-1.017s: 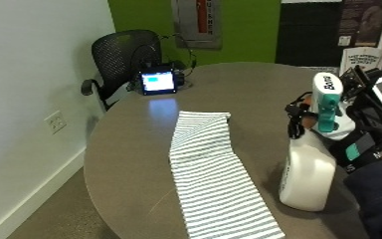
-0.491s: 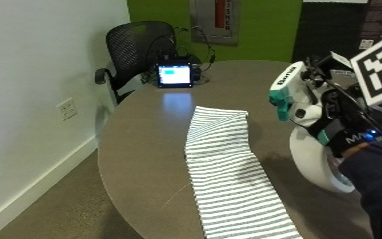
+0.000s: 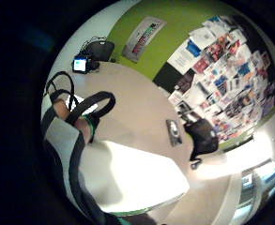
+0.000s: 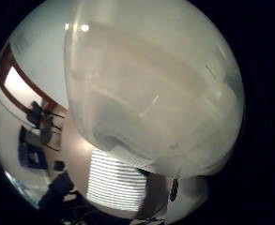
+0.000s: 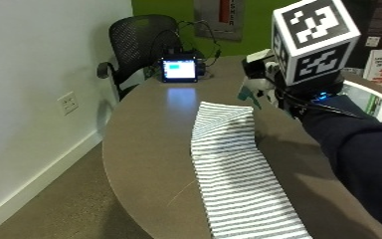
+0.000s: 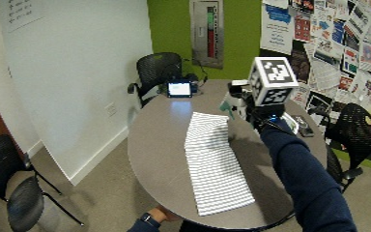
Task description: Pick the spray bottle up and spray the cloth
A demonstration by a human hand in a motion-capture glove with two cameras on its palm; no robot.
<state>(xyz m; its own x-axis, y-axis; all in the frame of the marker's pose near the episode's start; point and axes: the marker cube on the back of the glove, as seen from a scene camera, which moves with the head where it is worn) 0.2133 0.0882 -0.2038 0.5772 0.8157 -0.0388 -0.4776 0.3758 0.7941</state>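
Note:
A long white cloth with grey stripes [image 5: 234, 164] lies along the round grey table [image 5: 144, 149], its far end folded up. My gloved right hand [image 5: 289, 99] grips the white spray bottle [image 5: 257, 62] by the neck and holds it above the table, just right of the cloth's far end. The teal trigger and nozzle point toward the cloth. In the wide outside view the bottle head [image 6: 237, 99] hangs beside the cloth [image 6: 211, 159]. The bottle's pale body [image 4: 151, 84] fills the thumb side palm view, with the cloth [image 4: 113, 180] below it. Curled fingers [image 3: 76, 117] wrap the bottle [image 3: 132, 173].
A small lit screen [image 5: 179, 69] with cables sits at the table's far edge, before a black mesh chair [image 5: 141, 35]. A dark flat device [image 3: 173, 131] lies on the table's right side. Another chair [image 6: 352, 125] stands right. A bare hand [image 6: 150, 217] rests at the near edge.
The hand has lifted the bottle off the table and carried it toward the cloth's far end. The outside camera has also shifted.

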